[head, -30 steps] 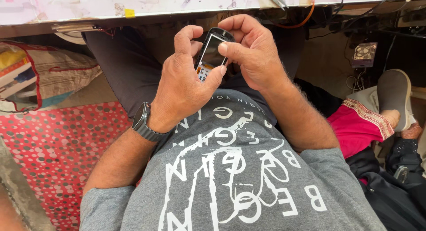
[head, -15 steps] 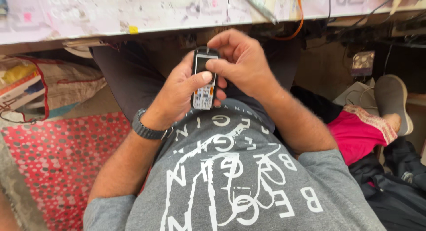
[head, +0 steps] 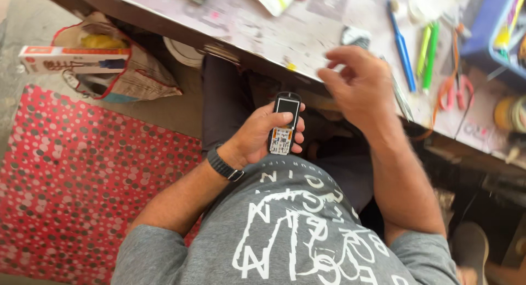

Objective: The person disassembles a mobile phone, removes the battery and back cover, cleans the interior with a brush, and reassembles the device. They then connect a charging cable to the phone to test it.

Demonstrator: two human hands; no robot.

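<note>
My left hand point(head: 262, 136) grips a small black keypad phone point(head: 284, 122) over my lap, thumb across its middle; the lower front is off and a white circuit board shows. A dark band sits on that wrist. My right hand point(head: 357, 86) is raised away from the phone, above the near edge of the workbench point(head: 285, 41). Its fingers are loosely spread and hold nothing.
On the bench lie a blue toothbrush point(head: 401, 44), green pens point(head: 428, 55), orange scissors point(head: 453, 87) and a blue tray point(head: 487, 27). A cloth bag with a long box point(head: 74, 59) sits on the floor at left, beside a red dotted mat point(head: 66, 181).
My right hand has let go of the phone and risen toward the bench. The left hand alone now holds the phone. My view has tilted up, showing the bench top.
</note>
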